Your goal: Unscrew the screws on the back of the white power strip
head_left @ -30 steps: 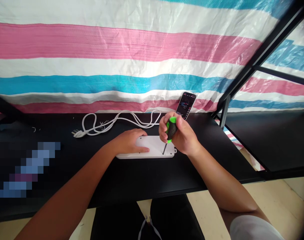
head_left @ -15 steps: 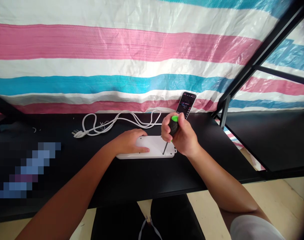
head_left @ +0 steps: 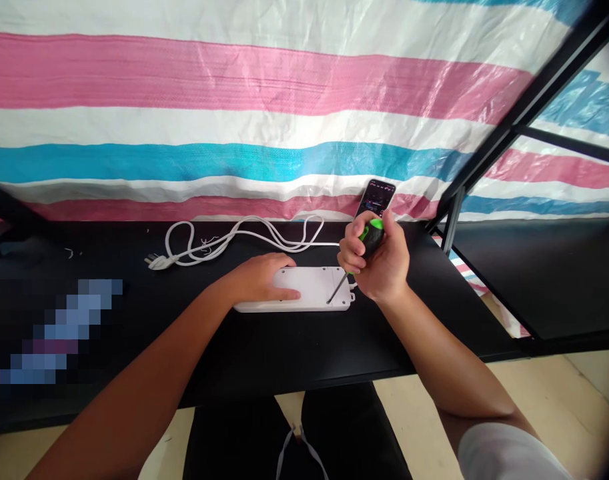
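Observation:
A white power strip (head_left: 315, 285) lies on the black table, its flat, screw-dotted side facing up. My left hand (head_left: 257, 279) grips its left part, thumb on the near side and fingers over the far edge. In my right hand (head_left: 384, 267) is a screwdriver (head_left: 373, 237) with a black and green handle, the fingers wrapped round it. Its shaft slants down to the left, and the tip meets a screw hole near the strip's right end. The strip's far left end is partly covered by my left hand.
Behind the strip lies a looped white cord (head_left: 257, 230) with a plug (head_left: 159, 262). A phone (head_left: 377, 197) leans against the striped sheet (head_left: 234, 160). White scraps (head_left: 74, 253) lie at left. A black metal frame (head_left: 521, 113) rises at right; the table (head_left: 294, 353) ends close in front of me.
My right hand has moved slightly right and tilted the screwdriver further, its handle leaning right while the tip stays at the same hole. My left hand keeps its place on the strip.

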The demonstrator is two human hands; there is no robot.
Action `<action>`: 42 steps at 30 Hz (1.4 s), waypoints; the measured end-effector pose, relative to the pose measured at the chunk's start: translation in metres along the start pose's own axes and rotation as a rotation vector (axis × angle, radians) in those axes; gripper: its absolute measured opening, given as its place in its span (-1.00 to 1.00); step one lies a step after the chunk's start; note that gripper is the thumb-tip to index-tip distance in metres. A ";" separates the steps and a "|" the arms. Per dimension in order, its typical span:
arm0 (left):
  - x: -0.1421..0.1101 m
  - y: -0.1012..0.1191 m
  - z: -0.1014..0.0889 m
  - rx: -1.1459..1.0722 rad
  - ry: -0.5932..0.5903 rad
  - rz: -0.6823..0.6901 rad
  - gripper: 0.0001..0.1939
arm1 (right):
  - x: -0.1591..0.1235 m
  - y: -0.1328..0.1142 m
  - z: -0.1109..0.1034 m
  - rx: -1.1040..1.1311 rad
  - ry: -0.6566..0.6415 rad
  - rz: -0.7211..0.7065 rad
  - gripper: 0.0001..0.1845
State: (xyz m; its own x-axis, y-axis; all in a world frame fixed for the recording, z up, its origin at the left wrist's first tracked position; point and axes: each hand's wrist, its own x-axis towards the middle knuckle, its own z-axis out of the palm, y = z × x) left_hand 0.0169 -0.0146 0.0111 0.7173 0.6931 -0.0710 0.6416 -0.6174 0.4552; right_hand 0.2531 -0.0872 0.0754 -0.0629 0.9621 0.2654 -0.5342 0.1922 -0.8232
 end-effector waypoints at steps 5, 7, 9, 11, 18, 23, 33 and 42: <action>0.000 0.000 0.000 -0.004 0.001 -0.006 -0.29 | 0.002 -0.001 -0.002 0.008 0.013 -0.011 -0.42; 0.000 -0.001 0.001 -0.006 0.003 0.004 -0.29 | 0.002 -0.001 -0.003 0.004 0.002 -0.017 -0.42; 0.000 -0.003 0.001 -0.005 0.002 0.008 -0.28 | 0.002 -0.001 -0.003 -0.012 0.003 -0.017 -0.41; 0.000 -0.004 0.002 -0.005 0.004 0.006 -0.27 | 0.002 -0.001 -0.002 -0.032 0.009 -0.016 -0.39; -0.001 -0.001 0.000 -0.004 0.005 -0.001 -0.31 | 0.003 -0.009 -0.011 -0.102 0.213 -0.338 -0.43; -0.002 0.000 0.000 -0.003 0.007 -0.001 -0.32 | 0.011 -0.028 -0.035 -0.109 0.359 -0.530 -0.46; -0.002 0.000 0.000 -0.011 0.011 0.015 -0.32 | 0.023 -0.022 -0.056 0.008 0.338 -0.432 -0.46; -0.003 0.000 0.000 -0.006 0.009 0.040 -0.33 | 0.027 0.002 -0.051 0.035 0.322 -0.331 -0.46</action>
State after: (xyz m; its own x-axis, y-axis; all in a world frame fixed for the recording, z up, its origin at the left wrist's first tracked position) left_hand 0.0151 -0.0166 0.0110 0.7400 0.6711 -0.0442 0.6106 -0.6428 0.4625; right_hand 0.2931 -0.0506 0.0550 0.3777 0.8623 0.3372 -0.5100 0.4977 -0.7015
